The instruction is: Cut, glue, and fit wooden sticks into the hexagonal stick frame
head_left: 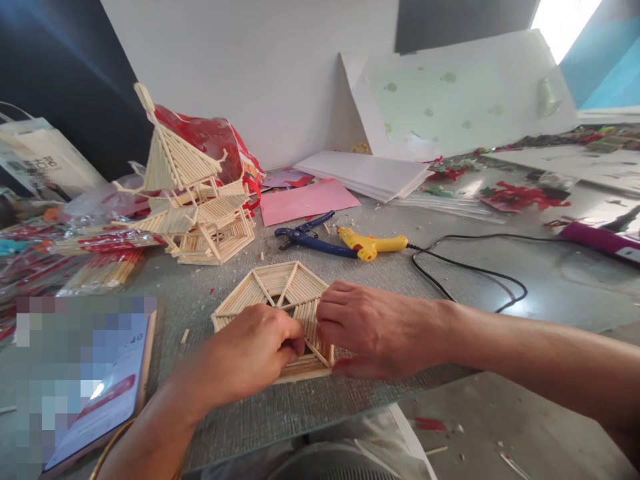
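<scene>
Left forearm [155, 427]: closest of all, it reached in from the near left of the panel, a thin gold-coloured bangle [110, 447] round it.
Stick panel [247, 297]: centre of the action, a many-sided frame of pale wooden sticks, it lay on the grey textured tabletop [227, 427] beneath both hands, spokes meeting near its middle.
Left hand [263, 347]: down it went over the panel's near part, fingers curled, thumb and forefinger drawn close together; whether they pinched a stick, I couldn't tell.
Right hand [373, 330]: across the panel's right edge, fingers bent onto the sticks, thumb apart from them by the near corner; a firm grip couldn't be confirmed.
Blue pliers [320, 245]: handles spread, just behind the panel.
Yellow gun-shaped tool [377, 245]: behind and right of the panel, black cord [500, 236] trailing off rightward.
Stick pavilion [200, 213]: what a sight, pale, tiered and pointed-roofed, it stood upright behind and left of the panel.
Lit screen [117, 403]: left of the panel, partly blurred into blocks.
Pink sheet [310, 201]: flat, well behind the panel.
</scene>
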{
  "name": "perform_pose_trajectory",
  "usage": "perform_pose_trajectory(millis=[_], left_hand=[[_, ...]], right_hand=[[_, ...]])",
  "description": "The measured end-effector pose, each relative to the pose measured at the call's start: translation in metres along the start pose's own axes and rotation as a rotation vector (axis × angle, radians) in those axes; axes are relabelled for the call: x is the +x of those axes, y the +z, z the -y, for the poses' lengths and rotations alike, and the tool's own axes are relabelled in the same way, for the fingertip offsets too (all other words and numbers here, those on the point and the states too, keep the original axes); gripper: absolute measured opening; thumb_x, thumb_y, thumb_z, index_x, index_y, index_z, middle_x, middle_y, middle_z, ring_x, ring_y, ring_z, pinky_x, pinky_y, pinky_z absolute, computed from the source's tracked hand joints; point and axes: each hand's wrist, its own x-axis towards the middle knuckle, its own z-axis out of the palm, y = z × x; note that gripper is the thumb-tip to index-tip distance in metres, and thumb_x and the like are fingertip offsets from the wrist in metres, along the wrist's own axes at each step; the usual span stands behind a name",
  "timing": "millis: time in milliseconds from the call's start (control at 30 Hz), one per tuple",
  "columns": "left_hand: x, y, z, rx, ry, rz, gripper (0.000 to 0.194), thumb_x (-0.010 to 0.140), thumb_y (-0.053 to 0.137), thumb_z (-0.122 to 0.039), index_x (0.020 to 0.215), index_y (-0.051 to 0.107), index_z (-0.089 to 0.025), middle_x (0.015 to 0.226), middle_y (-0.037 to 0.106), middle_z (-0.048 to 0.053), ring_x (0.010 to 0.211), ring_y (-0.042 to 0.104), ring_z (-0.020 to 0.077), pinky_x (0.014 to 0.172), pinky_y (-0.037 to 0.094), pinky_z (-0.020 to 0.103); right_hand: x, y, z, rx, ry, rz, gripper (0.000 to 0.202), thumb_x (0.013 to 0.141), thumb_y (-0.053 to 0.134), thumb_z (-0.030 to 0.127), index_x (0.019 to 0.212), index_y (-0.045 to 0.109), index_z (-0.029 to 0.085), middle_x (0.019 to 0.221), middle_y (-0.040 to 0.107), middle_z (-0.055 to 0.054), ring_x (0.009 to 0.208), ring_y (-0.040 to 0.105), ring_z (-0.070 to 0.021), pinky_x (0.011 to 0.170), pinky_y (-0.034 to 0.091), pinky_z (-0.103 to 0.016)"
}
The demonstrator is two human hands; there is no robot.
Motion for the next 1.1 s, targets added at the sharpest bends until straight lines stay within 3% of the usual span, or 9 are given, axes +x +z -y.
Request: perform_pose_trajectory(millis=[400, 567, 767, 1100], left_hand=[[-0.001, 0.002, -0.001, 0.077, -0.006, -0.05, 0.021, 0.072, 0.046, -0.017, 0.072, 0.066, -0.02, 0.072, 0.067, 0.001, 0.066, 0.056, 0.0134, 0.06, 0.033, 0.026], [0.004, -0.003, 0.004, 0.043, 0.021, 0.013, 0.022, 0.069, 0.047, -0.016, 0.072, 0.069, -0.021, 0.067, 0.067, 0.001, 0.061, 0.056, 0.0125, 0.057, 0.033, 0.025], [0.014, -0.011, 0.006, -0.029, 0.02, 0.103, 0.021, 0.065, 0.051, -0.016, 0.072, 0.07, -0.021, 0.065, 0.067, 0.0, 0.059, 0.055, 0.0113, 0.055, 0.034, 0.023], [0.009, -0.004, 0.004, -0.027, -0.006, 0.066, 0.023, 0.067, 0.047, -0.018, 0.069, 0.069, -0.019, 0.063, 0.065, 0.001, 0.056, 0.053, 0.012, 0.052, 0.032, 0.024]], right_hand=[[0.0, 0.0, -0.001, -0.025, 0.004, 0.007, 0.022, 0.086, 0.048, 0.035, 0.085, 0.054, 0.015, 0.082, 0.055, -0.007, 0.079, 0.046, -0.0175, 0.073, 0.035, -0.034], [0.0, 0.0, -0.001, -0.026, -0.009, 0.043, 0.022, 0.087, 0.047, 0.035, 0.088, 0.054, 0.014, 0.084, 0.054, -0.007, 0.08, 0.045, -0.0177, 0.075, 0.035, -0.035], [0.0, 0.002, -0.004, -0.001, -0.035, 0.001, 0.02, 0.088, 0.045, 0.033, 0.084, 0.054, 0.015, 0.083, 0.053, -0.007, 0.081, 0.045, -0.0174, 0.074, 0.035, -0.034], [-0.001, 0.001, -0.003, -0.003, -0.039, -0.017, 0.017, 0.086, 0.048, 0.031, 0.083, 0.055, 0.016, 0.082, 0.053, -0.006, 0.078, 0.045, -0.0163, 0.073, 0.034, -0.033]])
